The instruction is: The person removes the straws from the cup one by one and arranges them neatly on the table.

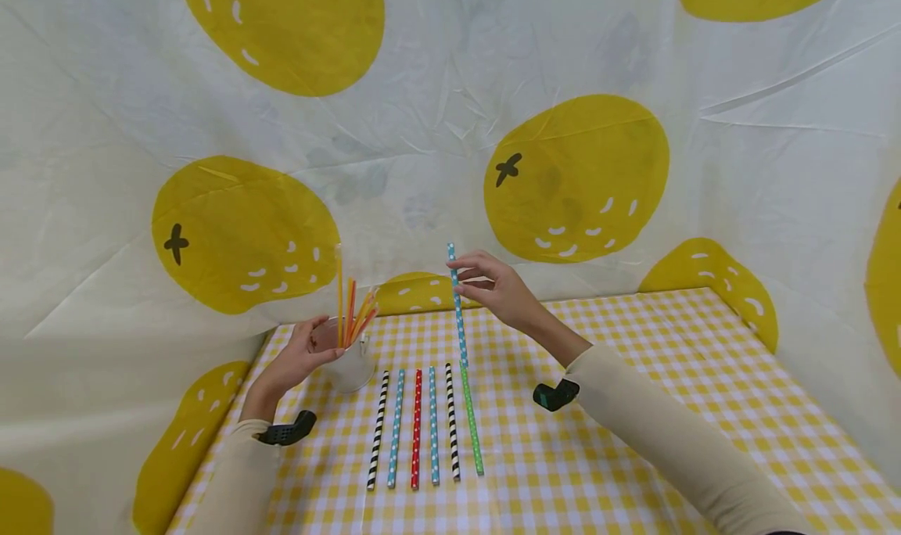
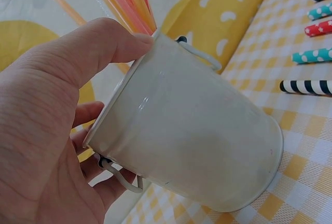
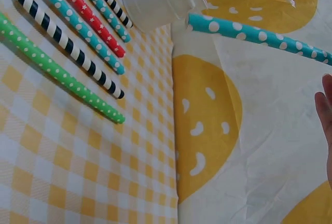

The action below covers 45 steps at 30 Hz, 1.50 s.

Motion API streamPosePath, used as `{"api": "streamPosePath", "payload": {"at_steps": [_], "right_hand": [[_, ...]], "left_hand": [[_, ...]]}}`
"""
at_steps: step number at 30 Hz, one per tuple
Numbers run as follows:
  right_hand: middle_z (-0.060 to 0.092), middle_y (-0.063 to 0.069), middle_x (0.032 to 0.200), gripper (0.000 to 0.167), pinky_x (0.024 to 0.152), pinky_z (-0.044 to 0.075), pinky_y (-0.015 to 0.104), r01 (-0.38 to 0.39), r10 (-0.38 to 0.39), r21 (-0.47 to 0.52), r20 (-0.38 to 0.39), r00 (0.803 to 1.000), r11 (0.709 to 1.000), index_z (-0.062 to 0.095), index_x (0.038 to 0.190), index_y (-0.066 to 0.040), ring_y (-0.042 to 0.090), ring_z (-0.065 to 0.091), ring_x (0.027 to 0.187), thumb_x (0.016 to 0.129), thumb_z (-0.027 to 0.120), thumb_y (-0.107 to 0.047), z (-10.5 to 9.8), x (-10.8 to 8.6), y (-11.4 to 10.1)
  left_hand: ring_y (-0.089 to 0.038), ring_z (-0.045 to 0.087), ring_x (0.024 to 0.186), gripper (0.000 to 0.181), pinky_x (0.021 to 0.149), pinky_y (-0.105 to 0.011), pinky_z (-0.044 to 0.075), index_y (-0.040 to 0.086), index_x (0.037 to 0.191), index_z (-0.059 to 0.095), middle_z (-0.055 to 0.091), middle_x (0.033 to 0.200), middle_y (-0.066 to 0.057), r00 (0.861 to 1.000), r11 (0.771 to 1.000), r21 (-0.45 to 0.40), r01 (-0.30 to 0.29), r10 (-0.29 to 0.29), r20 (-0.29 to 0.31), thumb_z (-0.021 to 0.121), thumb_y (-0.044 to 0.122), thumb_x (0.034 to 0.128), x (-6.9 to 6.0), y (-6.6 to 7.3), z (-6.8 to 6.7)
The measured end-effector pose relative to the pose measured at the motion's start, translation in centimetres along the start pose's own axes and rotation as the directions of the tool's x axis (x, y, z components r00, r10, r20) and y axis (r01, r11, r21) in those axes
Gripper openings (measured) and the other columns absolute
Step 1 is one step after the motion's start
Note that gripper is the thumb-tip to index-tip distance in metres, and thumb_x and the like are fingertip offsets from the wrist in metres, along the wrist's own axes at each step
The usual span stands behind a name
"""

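A: Checked table, one white bucket, left hand gripping its rim, orange and red straws inside!
B: Patterned straws are down; one blue straw isn't yet, pinched above by the right hand.
A: Count?
B: Six laid: two striped, two blue, one red, one green. Bucket's bunch? Can't tell.

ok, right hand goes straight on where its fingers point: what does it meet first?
Beyond the blue dotted straw in the right hand, probably the orange-toned straws in the white bucket; depth is unclear, so it might pass over or behind them.
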State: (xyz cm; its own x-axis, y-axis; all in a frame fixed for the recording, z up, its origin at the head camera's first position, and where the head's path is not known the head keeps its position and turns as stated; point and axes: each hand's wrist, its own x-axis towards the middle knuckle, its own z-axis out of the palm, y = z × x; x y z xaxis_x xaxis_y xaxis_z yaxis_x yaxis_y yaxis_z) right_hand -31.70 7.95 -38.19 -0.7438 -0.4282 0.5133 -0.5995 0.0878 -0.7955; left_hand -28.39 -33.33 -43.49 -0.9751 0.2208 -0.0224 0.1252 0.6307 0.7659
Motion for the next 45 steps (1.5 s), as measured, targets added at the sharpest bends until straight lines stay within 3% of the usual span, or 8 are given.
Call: {"api": "streamPosePath", "payload": {"at_steps": [5,13,19,25,36,45], "right_hand": [[0.056,0.01,0.135,0.034,0.092,0.055,0.039,-0.041,0.041,0.032,0.005,0.999,0.999,0.065,0.132,-0.017,0.032,0.062,0.118,0.098,0.068,-0.012,-0.5,-0.9,0.5],[0.057,0.006,0.136,0.032,0.084,0.058,0.036,-0.132,0.132,0.0,0.02,0.991,0.991,0.066,0.129,-0.019,0.03,0.067,0.109,0.098,0.069,-0.014,-0.7,-2.6,0.8],[0.055,0.013,0.138,0.038,0.084,0.058,0.036,-0.2,0.197,0.049,0.056,0.979,0.979,0.062,0.135,-0.011,0.035,0.066,0.105,0.098,0.069,-0.012,-0.7,-3.7,1.1],[0.054,0.014,0.138,0.039,0.089,0.057,0.038,-0.28,0.274,0.041,0.111,0.955,0.959,0.061,0.136,-0.014,0.025,0.067,0.107,0.098,0.069,-0.015,-0.6,-4.7,1.9],[0.052,0.014,0.145,0.045,0.089,0.055,0.035,-0.33,0.324,-0.011,0.222,0.92,0.944,0.056,0.139,-0.006,0.027,0.065,0.112,0.097,0.07,-0.012,0.0,-6.3,3.6],[0.055,0.018,0.135,0.044,0.084,0.055,0.036,-0.376,0.385,-0.085,0.242,0.891,0.923,0.058,0.136,-0.007,0.031,0.062,0.113,0.095,0.073,-0.01,0.8,-7.6,5.2]], "left_hand": [[-0.039,0.032,0.123,0.09,0.097,-0.054,0.039,0.007,0.161,0.016,0.01,0.158,-0.025,1.0,1.0,-0.001,-0.002,0.002,0.0,0.07,0.039,0.097,0.0,0.0,0.0],[-0.038,0.032,0.122,0.089,0.096,-0.052,0.039,0.008,0.162,0.016,0.011,0.158,-0.024,1.0,1.0,-0.013,-0.002,0.002,0.003,0.07,0.04,0.097,0.1,-0.1,0.0],[-0.039,0.032,0.122,0.09,0.096,-0.052,0.039,0.008,0.162,0.015,0.011,0.157,-0.025,1.0,1.0,-0.002,-0.008,0.008,0.004,0.069,0.04,0.0972,0.1,-0.2,-0.1],[-0.037,0.032,0.12,0.091,0.096,-0.052,0.039,0.009,0.162,0.016,0.012,0.156,-0.024,1.0,1.0,-0.007,0.002,-0.002,0.004,0.07,0.04,0.0965,0.1,-0.1,-0.2],[-0.036,0.032,0.117,0.09,0.093,-0.049,0.039,0.009,0.162,0.014,0.008,0.158,-0.025,1.0,1.0,-0.001,0.004,-0.004,0.007,0.068,0.041,0.0976,-0.2,-0.2,-0.2],[-0.035,0.031,0.116,0.09,0.093,-0.049,0.039,0.008,0.162,0.015,0.011,0.156,-0.025,1.0,1.0,-0.018,-0.005,0.005,0.007,0.07,0.039,0.0971,0.0,-0.2,-0.1]]}}
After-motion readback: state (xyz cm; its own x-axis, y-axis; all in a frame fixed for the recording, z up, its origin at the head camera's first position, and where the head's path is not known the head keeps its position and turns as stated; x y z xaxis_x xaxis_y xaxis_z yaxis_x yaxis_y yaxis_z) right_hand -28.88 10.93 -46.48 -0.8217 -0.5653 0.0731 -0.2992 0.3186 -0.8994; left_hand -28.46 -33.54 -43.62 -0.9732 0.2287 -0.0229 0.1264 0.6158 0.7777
